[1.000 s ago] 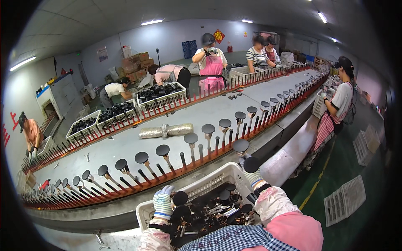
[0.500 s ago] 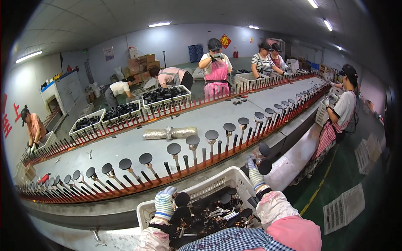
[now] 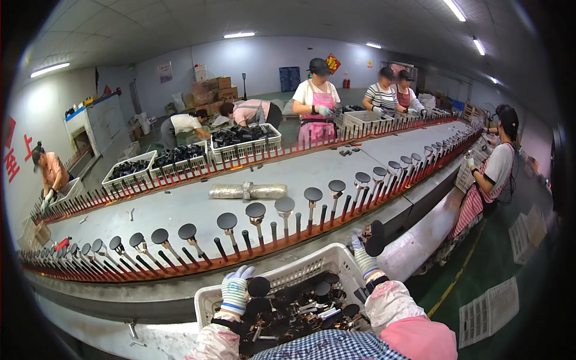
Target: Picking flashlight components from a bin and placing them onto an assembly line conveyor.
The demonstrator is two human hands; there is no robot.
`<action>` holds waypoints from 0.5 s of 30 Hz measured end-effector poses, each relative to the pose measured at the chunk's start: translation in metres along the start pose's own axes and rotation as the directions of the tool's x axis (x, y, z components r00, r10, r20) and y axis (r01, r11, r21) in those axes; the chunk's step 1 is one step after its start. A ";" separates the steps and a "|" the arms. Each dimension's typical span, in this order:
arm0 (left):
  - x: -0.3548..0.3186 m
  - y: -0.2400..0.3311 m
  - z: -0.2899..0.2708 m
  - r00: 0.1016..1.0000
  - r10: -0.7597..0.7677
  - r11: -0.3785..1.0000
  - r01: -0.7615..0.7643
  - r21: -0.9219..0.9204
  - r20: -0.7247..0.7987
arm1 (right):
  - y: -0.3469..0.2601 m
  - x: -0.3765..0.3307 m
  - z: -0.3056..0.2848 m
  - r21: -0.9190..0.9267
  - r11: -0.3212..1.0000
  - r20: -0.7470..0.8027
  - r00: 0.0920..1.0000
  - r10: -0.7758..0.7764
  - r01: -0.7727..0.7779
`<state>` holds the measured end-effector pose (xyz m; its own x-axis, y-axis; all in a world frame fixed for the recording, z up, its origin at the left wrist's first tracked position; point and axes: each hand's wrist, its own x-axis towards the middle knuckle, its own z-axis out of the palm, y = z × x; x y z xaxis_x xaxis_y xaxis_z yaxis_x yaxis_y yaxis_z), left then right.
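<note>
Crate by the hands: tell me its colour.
White crate, seen in the head view.

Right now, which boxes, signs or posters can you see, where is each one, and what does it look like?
Cardboard boxes: stacked at the back wall, brown.
Poster: back wall, left of the boxes, pale rectangle.
Diamond sign: back wall, red and yellow.
Blue panel: back wall, rectangular.
Red characters: left wall, large.

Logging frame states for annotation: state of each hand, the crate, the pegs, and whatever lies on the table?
left hand: gloved, gripping a black round-headed part over the crate
right hand: gloved, raised, holding a black disc part near the peg row
white crate: full of black parts
near pegs: some loaded with discs, some bare
silvery wrapped roll: lying flat on the table
</note>
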<state>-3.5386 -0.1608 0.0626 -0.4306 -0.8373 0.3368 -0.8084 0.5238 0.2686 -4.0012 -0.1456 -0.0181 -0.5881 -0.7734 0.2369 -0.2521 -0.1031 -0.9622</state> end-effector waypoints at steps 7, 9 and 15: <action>0.026 0.043 0.014 1.000 0.007 0.999 -0.007 -0.035 0.003 | 0.052 0.048 -0.037 -0.384 0.912 -0.049 0.983 -0.176 0.144; 0.031 0.053 0.025 0.999 0.001 0.999 -0.003 -0.045 -0.052 | 0.061 0.058 -0.039 -0.588 0.777 -0.055 0.947 -0.317 0.226; 0.048 0.092 0.036 0.997 -0.041 0.999 0.040 -0.019 -0.065 | 0.008 0.060 -0.076 -0.556 0.781 0.211 0.958 -0.196 0.283</action>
<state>-3.6479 -0.1581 0.0705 -0.3700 -0.8461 0.3836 -0.8170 0.4929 0.2991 -4.0964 -0.1451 -0.0015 -0.3512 -0.8526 0.3869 -0.7909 0.0490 -0.6100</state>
